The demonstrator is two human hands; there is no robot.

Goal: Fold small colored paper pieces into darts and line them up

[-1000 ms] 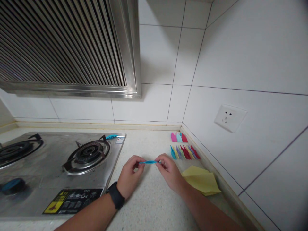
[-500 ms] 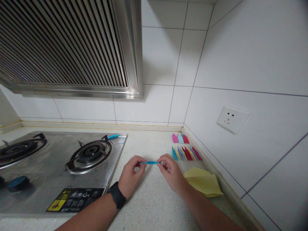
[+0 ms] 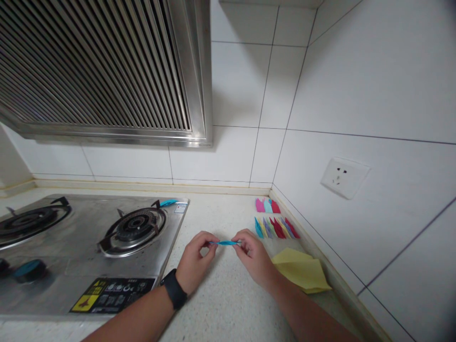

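A narrow strip of folded blue paper is stretched level between my two hands, above the speckled countertop. My left hand pinches its left end between thumb and forefinger; a black watch sits on that wrist. At the other end my right hand pinches it in the same way. To the right of my right hand lies a row of small folded paper pieces in blue, yellow, purple, green and red. Behind that row is a shorter group of pink, light blue and red pieces.
Yellow paper sheets lie beside my right forearm, near the tiled wall. On the left is a steel gas stove, with another blue paper piece at its back corner. A range hood hangs above; a wall socket is at right.
The blue paper between my fingers looks slightly narrower and flatter than before. Both hands keep their pinch and have barely moved.
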